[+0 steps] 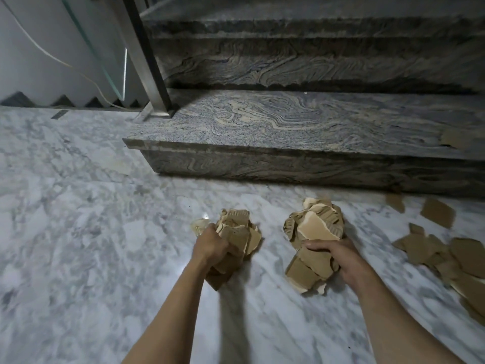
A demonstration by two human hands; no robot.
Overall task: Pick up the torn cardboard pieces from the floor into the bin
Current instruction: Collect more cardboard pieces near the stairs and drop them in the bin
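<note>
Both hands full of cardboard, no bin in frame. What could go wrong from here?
1. Both bundles look loose: the right hand grips its stack only low down, so layers may slip out in transit.
2. The left hand holds a crumpled wad with ends sticking out; bits could drop.
3. Scraps on the floor to the right, and one piece on the step, could get missed or stepped on.

Indoor stairwell landing: marble floor (78, 232), granite stairs (288, 122).

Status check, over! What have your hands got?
Left hand grips one cardboard bundle. Right hand grips another. Loose pieces on floor, right. Bin not in view.
</note>
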